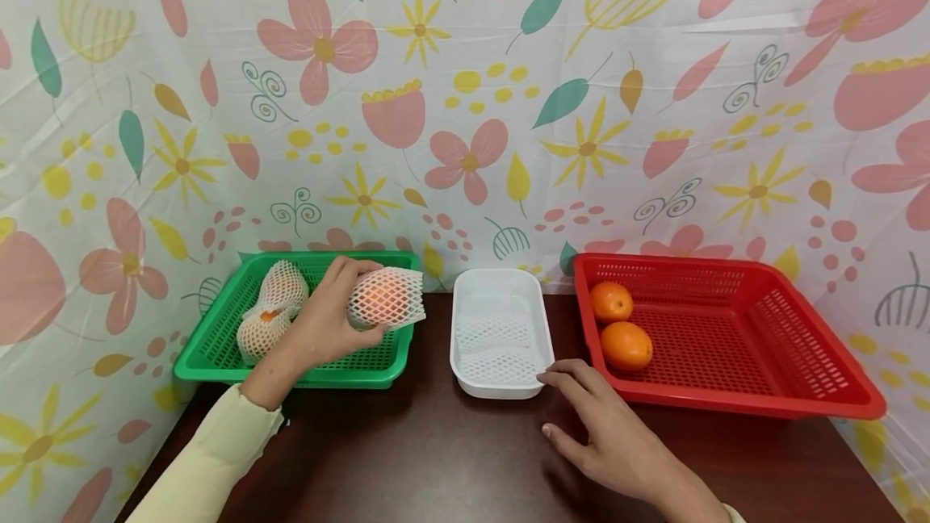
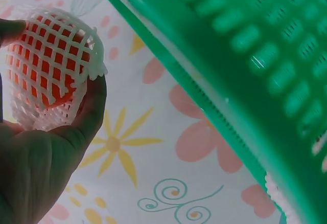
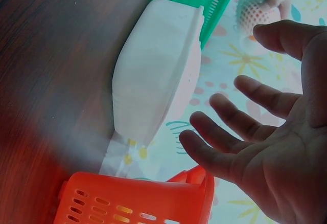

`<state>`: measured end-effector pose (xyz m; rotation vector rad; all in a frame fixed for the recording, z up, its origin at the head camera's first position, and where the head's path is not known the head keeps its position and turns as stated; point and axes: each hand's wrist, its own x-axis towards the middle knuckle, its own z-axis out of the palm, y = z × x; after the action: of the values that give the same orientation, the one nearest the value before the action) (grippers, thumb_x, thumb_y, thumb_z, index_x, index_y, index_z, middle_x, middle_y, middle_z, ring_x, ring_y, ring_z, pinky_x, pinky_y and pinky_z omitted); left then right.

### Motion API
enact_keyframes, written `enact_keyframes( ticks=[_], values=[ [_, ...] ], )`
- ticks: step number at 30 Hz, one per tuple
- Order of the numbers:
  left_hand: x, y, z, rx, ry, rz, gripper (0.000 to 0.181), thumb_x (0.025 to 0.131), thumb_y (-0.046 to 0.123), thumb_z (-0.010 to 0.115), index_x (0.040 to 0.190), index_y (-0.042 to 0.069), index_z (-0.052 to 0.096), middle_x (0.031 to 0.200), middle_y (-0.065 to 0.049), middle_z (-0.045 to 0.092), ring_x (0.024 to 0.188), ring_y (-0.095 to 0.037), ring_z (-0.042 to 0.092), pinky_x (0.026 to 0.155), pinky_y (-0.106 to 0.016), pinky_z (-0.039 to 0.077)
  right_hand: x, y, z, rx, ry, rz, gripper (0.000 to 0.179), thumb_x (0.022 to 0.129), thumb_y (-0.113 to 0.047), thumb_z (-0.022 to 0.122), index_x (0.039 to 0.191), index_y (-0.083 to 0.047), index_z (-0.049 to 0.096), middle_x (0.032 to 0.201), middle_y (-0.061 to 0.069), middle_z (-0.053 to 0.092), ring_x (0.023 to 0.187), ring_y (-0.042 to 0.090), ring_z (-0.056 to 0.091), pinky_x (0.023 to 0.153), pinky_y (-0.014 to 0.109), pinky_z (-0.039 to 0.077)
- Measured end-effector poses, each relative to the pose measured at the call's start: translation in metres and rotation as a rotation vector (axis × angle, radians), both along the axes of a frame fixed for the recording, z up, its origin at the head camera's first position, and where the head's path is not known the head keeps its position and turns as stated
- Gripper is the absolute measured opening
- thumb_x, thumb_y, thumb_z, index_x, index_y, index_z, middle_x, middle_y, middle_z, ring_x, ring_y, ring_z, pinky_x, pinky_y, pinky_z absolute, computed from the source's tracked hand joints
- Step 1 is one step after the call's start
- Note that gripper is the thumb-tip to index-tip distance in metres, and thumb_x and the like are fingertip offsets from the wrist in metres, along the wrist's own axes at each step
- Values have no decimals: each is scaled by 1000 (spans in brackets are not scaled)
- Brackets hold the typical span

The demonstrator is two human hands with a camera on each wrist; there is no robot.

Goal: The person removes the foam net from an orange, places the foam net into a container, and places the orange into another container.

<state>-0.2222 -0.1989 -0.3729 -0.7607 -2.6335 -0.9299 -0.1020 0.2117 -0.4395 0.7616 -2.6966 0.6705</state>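
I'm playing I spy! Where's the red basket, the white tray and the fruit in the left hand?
Red basket (image 1: pixel 726 345): head view, bare floor.
White tray (image 1: pixel 501 390): head view, front wall.
Held fruit (image 2: pixel 50 63): left wrist view, netted middle.

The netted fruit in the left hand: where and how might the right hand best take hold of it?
The right hand would probably do best to pinch the net's projecting end, coming from the right. The left hand grips the netted fruit from the left, while that end sticks out uncovered past the round fruit.
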Motion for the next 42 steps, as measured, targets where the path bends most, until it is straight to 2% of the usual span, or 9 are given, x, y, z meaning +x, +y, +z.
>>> enact_keyframes(
  ticks=[4, 8, 18, 27, 35, 42],
  values=[
    [10, 6, 1, 59, 3, -9, 81, 79, 25, 90, 149, 19, 50, 137, -3, 48, 116, -18, 53, 97, -45, 51, 0, 0, 0, -11, 11, 7, 58, 87, -27, 88, 139, -22, 62, 139, -9, 53, 125, 7, 53, 100, 39, 56],
    [19, 15, 0, 76, 25, -14, 82, 78, 25, 91, 149, 20, 50, 139, -2, 48, 119, -17, 52, 98, -45, 51, 1, 1, 0, -19, 32, 11, 58, 87, -24, 88, 139, -21, 62, 139, -8, 53, 123, 7, 54, 99, 40, 56],
    [36, 28, -11, 140, 70, -36, 84, 80, 22, 91, 153, 25, 50, 143, -1, 49, 124, -17, 53, 102, -46, 50, 2, -1, 1, -32, 39, 20, 58, 87, -23, 88, 139, -22, 62, 138, -9, 53, 122, 7, 54, 98, 38, 56],
    [48, 36, -13, 175, 58, -57, 87, 78, 25, 93, 152, 29, 49, 143, 4, 49, 124, -13, 53, 100, -44, 51, 2, 0, 5, -43, 66, 28, 59, 87, -23, 88, 139, -22, 62, 137, -10, 54, 119, 7, 57, 98, 27, 53],
    [57, 46, -15, 200, 44, -127, 89, 76, 25, 95, 153, 29, 50, 145, 4, 48, 128, -14, 51, 103, -40, 49, 3, -2, 10, -106, 107, 58, 60, 86, -17, 87, 140, -23, 61, 138, -11, 56, 120, 9, 58, 106, 11, 38],
    [64, 56, -18, 208, 2, -185, 88, 77, 26, 93, 153, 32, 50, 145, 8, 46, 129, -13, 51, 103, -37, 50, 1, -6, 16, -171, 122, 96, 55, 89, -14, 83, 140, -22, 62, 134, -9, 58, 118, 9, 59, 106, 12, 38]
  ],
)
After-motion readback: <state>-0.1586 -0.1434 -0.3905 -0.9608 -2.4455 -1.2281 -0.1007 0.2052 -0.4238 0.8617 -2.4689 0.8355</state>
